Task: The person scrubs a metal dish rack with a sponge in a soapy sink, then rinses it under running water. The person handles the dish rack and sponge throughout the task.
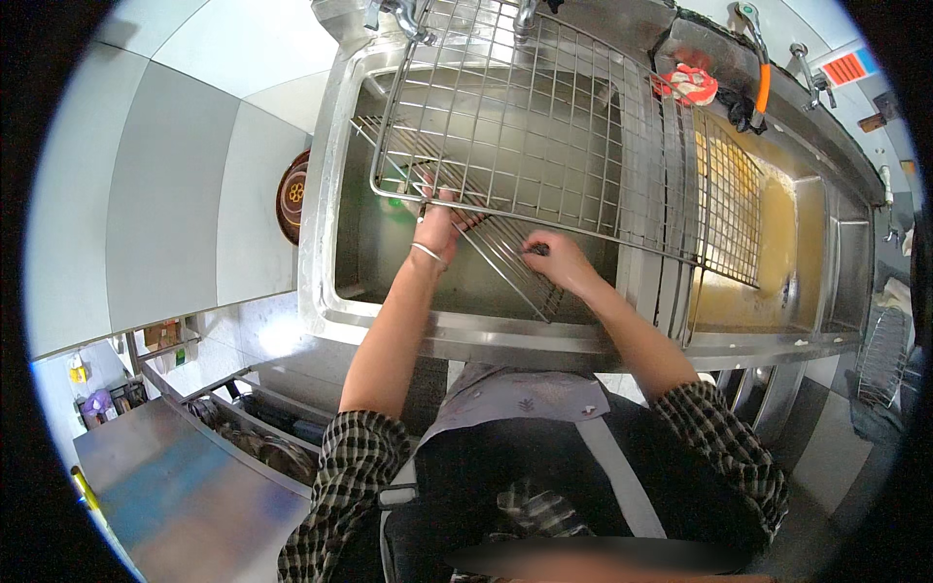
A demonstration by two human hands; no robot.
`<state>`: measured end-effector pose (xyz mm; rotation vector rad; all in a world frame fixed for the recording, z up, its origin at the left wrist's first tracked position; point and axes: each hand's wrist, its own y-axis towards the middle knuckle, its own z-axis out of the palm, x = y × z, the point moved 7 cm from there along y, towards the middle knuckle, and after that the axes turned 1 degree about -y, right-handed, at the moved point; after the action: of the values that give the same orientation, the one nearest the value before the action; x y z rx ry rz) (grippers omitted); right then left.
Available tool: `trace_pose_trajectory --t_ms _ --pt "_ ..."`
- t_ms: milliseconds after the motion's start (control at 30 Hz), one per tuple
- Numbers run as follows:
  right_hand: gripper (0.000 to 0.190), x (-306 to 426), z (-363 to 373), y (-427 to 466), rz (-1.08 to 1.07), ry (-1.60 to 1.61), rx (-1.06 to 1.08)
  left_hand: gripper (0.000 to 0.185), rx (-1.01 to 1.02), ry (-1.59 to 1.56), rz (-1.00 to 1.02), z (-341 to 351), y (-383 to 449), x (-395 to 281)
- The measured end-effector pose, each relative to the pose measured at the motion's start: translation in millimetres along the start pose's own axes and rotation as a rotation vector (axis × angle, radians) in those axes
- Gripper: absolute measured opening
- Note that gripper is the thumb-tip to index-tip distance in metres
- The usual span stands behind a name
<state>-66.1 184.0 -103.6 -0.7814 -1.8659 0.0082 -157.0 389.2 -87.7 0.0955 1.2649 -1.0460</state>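
A narrow metal wire rack [503, 251] slants through the large steel sink [379, 324], which holds cloudy water. My left hand [441, 218] grips this rack near its middle, and a pale bangle circles that wrist. The fingers of my right hand [565, 266] are closed around a small dark scrubber [538, 250], probably a steel-wool pad, against the rack's lower right part. Above and beyond both hands, a big wire grid rack [510, 209] lies across the sink, its front bar passing close to my left wrist. Something green [397, 200], partly hidden, shows left of my left hand.
The big rack reaches over a second basin [805, 291] with yellowish liquid. Faucets [525, 22] stand at the back. A red and white cloth [689, 84] and an orange-handled tool [763, 80] rest on the back ledge. Lower left is a steel table [182, 495].
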Motion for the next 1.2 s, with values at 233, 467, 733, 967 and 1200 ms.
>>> trace_pose_trajectory --t_ms 233,467,733,967,1200 --pt "0.023 29.4 11.7 76.5 -0.163 0.098 0.0 0.067 0.051 0.006 0.006 -5.1 19.6 5.1" --pt "0.018 -17.9 -10.3 -21.4 0.033 -0.101 0.142 0.063 0.008 0.005 0.004 -13.1 11.8 9.7" --pt "0.027 34.2 3.7 61.8 -0.158 -0.058 0.017 0.064 -0.008 0.033 -0.016 1.8 5.1 -2.6" --pt "0.027 -6.4 -32.1 -44.1 0.057 -0.261 0.079 0.025 -0.009 -0.028 0.01 -6.6 15.8 4.8" --pt "0.024 -20.0 -20.8 1.4 -0.049 -0.313 0.028 0.033 0.017 0.013 -0.04 -13.9 20.6 12.0"
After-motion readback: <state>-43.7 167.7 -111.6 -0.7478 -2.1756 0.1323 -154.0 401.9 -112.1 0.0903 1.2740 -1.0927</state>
